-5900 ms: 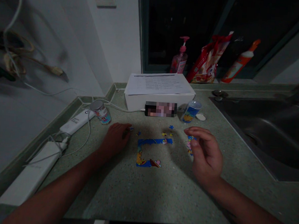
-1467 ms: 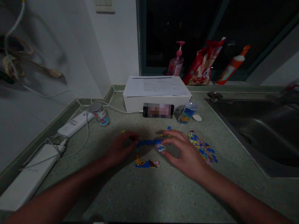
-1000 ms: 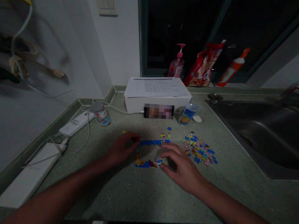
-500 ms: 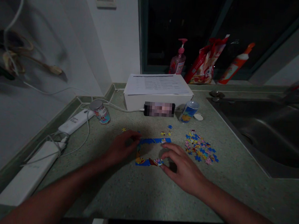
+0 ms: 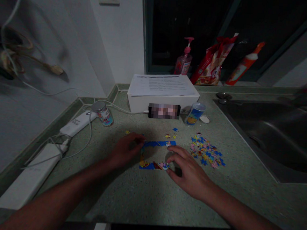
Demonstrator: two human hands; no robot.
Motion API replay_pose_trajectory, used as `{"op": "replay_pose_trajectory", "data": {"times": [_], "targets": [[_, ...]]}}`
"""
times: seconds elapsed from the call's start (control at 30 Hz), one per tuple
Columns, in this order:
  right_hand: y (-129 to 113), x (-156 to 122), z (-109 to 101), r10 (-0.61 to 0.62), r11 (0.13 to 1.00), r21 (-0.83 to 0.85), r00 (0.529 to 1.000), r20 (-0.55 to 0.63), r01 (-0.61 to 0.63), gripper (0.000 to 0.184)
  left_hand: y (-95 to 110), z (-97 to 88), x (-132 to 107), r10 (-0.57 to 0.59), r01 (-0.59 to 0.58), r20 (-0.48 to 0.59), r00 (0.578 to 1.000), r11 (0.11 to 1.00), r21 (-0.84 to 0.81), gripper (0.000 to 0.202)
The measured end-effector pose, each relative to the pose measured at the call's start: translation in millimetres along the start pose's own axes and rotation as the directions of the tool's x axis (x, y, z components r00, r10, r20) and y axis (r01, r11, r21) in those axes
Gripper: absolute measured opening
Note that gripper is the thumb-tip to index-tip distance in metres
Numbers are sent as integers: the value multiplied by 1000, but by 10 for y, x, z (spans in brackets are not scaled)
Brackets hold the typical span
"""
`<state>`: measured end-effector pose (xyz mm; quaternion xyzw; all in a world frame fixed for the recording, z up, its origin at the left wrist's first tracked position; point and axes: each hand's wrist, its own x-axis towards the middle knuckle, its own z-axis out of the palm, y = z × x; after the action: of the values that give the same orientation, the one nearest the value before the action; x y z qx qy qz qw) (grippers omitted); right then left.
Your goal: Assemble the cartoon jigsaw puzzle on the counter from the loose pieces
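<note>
In front of you, a partly built cardboard jigsaw (image 5: 151,143), bright blue with yellow, red and pink cartoon patches, lies flat on the speckled grey-green stone counter (image 5: 137,201), forming a frame with three sides, open to the right. Your bare left hand (image 5: 127,149) rests at its top left corner, fingers curled towards the thumb; you cannot tell whether they pinch anything. Your bare right hand (image 5: 189,170) is half open, thumb and fingertips at a small white, pink and blue piece (image 5: 165,166) ending the bottom row; whether they grip it is unclear. A loose heap of multicoloured jigsaw pieces (image 5: 207,152) lies right of that hand. Compared with the earliest view, your right hand has left that heap, and the bottom row reaches farther right.
</note>
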<state>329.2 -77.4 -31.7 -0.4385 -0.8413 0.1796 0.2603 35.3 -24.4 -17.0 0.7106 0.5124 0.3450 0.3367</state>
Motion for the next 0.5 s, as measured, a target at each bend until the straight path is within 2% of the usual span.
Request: {"op": "replay_pose_trajectory", "data": {"times": [0.5], "targets": [[-9,-2,-13,12,1000,-9,1000,27,-12,22,-48,17,3,2,-2,3,1000,1000,0,18]]}}
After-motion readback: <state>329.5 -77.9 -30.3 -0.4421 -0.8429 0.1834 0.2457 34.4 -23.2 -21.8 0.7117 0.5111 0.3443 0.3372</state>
